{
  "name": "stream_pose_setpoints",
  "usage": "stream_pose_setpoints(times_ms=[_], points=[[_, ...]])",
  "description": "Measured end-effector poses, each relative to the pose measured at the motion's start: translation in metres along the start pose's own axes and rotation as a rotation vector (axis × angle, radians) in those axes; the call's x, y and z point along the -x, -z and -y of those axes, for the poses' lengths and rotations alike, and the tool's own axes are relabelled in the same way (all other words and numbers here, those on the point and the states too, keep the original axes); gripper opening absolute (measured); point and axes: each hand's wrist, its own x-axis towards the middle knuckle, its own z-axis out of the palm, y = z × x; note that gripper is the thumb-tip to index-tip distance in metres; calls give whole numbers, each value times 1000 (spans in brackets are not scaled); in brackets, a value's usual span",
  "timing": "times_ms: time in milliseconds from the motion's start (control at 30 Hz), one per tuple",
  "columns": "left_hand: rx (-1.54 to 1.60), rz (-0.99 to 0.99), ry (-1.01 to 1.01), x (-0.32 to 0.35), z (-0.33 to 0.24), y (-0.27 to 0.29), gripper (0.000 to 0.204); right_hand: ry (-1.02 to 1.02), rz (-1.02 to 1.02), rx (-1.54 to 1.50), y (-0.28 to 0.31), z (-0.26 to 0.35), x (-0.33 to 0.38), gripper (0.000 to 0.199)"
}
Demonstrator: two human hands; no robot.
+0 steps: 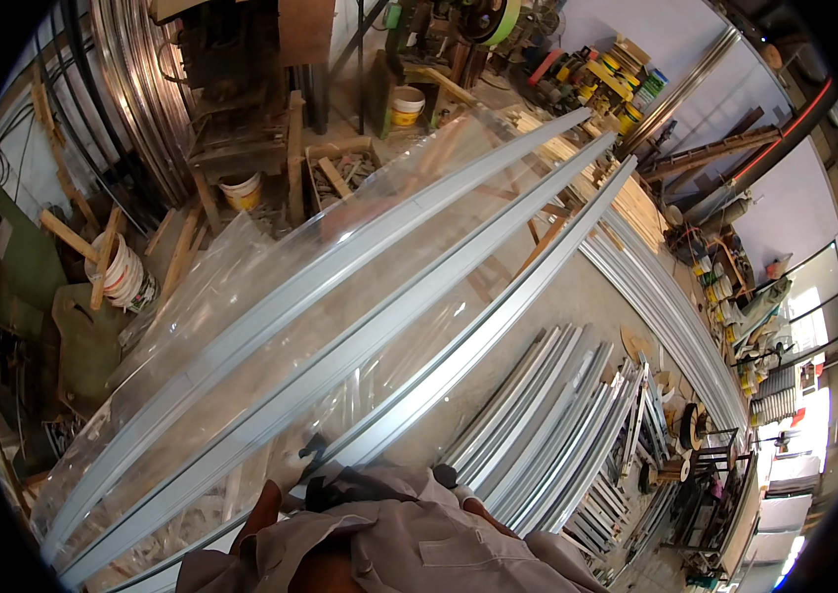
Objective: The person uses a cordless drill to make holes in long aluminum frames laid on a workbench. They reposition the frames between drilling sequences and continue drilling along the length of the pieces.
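Note:
Three long pale grey metal profiles run diagonally from lower left to upper right: a far profile [271, 321], a middle profile [340, 346] and a near profile [459, 356]. Clear plastic film [211, 316] lies under and around them. At the near profile's edge, close to my body, my left hand [311, 452] in a dark glove is closed over the metal. My right hand [448, 476], dark-gloved too, shows only in part beside my shirt, nearest the stacked metal lengths [523, 425]. Its fingers are hidden.
More long profiles [671, 316] lie on the right. White buckets [125, 272] with wood offcuts, a wooden box [340, 163] and a dark machine [236, 99] stand on the far left. A cluttered bench [725, 504] is at lower right. Timber strips [636, 212] lie beyond the profiles.

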Motion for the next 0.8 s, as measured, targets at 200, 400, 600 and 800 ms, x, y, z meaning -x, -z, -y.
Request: stream_pose_setpoints(times_ms=[200, 400, 600, 800], points=[[82, -3, -14, 21, -33, -2, 35, 14, -12, -8, -11, 13, -3, 43], [-20, -81, -117, 17, -34, -1, 33, 51, -52, -13, -24, 2, -21, 44], [13, -98, -119, -4, -20, 5, 35, 80, -57, 26, -15, 0, -20, 46], [-154, -205, -183, 7, -47, 16, 46, 109, 39, 81, -14, 30, -5, 45]])
